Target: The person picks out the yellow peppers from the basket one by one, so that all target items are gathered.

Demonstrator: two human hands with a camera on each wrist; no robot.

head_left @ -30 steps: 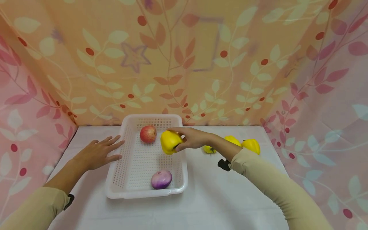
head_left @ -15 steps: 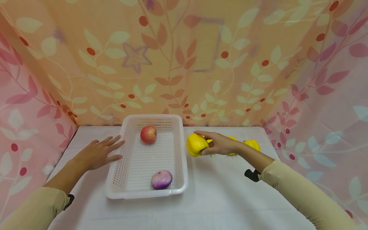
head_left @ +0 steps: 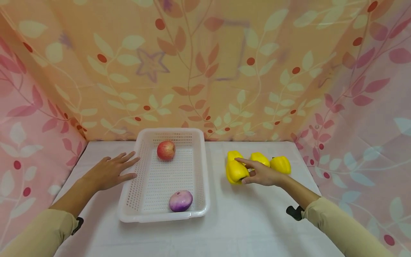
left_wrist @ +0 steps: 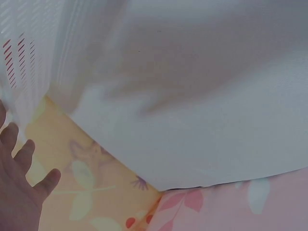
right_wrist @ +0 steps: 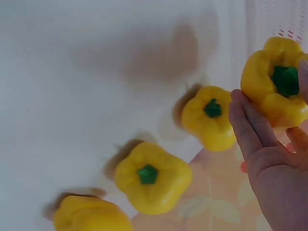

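Note:
In my right hand [head_left: 261, 174] is a yellow bell pepper [head_left: 236, 172], gripped between fingers and thumb to the right of the basket. The right wrist view shows this held bell pepper [right_wrist: 267, 82] with its green stem facing the camera, raised over the cloth. Behind it stand three more yellow bell peppers: a near one [right_wrist: 209, 118], a middle one [right_wrist: 153, 178] and a far one [head_left: 280, 165]. My left hand [head_left: 104, 173] is spread out, its fingertips at the left rim of the white plastic basket [head_left: 207, 185]. It holds nothing.
Inside the basket, a red apple [head_left: 166, 150] lies toward the back and a purple onion-like vegetable [head_left: 181, 200] near the front right corner. White cloth [head_left: 237, 221] covers the table. Floral curtains [head_left: 192, 71] hang behind and on both sides.
My right hand has carried the bell pepper from above the basket rightward, over the rim, to beside the other peppers. The left hand has stayed at the basket's left rim.

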